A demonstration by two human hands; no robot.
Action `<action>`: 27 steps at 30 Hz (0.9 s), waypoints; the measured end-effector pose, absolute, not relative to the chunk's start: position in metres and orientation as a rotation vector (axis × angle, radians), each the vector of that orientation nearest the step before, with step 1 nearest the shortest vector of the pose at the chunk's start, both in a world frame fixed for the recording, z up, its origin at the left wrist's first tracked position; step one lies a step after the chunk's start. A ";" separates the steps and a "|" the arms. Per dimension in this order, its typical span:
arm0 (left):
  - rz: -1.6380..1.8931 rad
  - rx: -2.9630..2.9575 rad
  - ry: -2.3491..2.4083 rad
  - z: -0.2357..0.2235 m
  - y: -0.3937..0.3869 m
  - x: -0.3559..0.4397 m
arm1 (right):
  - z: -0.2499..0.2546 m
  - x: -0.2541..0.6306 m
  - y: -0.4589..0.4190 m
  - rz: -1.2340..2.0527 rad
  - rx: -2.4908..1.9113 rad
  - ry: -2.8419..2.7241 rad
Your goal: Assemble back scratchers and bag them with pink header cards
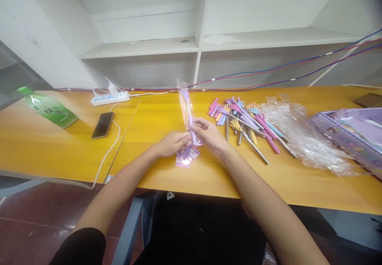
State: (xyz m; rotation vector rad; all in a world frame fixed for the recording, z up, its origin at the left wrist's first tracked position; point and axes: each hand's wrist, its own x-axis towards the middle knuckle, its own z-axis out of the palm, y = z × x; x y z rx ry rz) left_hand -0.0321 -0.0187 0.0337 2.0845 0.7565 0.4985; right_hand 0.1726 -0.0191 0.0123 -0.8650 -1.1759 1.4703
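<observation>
Purple hand-headed back scratcher [190,121]: inside a clear plastic sleeve [182,108], over the yellow wooden table [155,115], directly before the person.
Left hand [176,142]: fingers pinching the sleeve's near end, seemingly to steady slippery film.
Right hand [207,133]: thumb and fingers grasping around the sleeved handle, just beside the left.
Pink-and-purple printed cards [185,160]: below the fingertips; inside the sleeve or under it, I cannot tell; print too small to read.
Pastel scratchers with steel rods [247,118]: heaped rightward, probably for easy reach.
Clear plastic bags [301,133]: piled between heap and purple patterned box [331,131].
Green plastic bottle [52,108]: well apart leftward; label characters too blurred to read surely.
</observation>
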 end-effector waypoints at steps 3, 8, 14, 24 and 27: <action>0.608 1.990 0.765 0.028 -0.017 -0.033 | 0.014 0.174 -0.020 1.482 -0.901 -1.200; 1.114 1.588 0.899 0.027 -0.005 -0.032 | 0.019 0.172 -0.029 1.619 -0.864 -1.325; 1.383 1.308 0.844 0.036 0.000 -0.030 | 0.017 0.154 -0.045 1.767 -0.862 -1.583; 1.253 1.235 0.888 0.032 0.000 -0.030 | 0.006 0.204 -0.013 0.498 -1.263 -2.059; 1.237 1.222 0.928 0.032 -0.002 -0.028 | -0.011 0.212 -0.006 0.413 -1.323 -2.210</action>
